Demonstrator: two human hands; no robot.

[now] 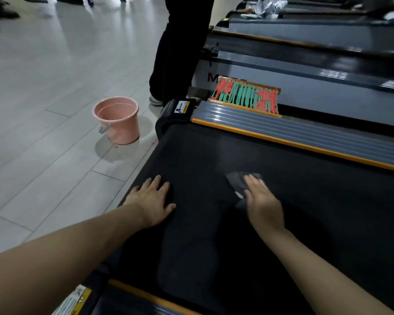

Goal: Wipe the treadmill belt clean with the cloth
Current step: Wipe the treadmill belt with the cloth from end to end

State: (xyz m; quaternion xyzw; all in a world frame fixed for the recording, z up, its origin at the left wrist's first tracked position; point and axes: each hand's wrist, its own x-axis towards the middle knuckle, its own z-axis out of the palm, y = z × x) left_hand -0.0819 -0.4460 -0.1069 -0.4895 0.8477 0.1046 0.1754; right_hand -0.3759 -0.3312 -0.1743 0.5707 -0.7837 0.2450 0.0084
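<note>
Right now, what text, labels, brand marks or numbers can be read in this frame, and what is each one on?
"M": large dark letter on the neighbouring treadmill's pale side panel; the rest is hidden behind the red and green mat.
Warning sticker on the black end cap by the treadmill belt: yellow and white, print too small to read.
Yellow and white label at the bottom edge: a possible "k", otherwise blurred.

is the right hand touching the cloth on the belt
Touching. The head view shows the right hand lying flat on the dark cloth, fingers stretched over it, pressing it onto the treadmill belt with no gap visible.
</note>
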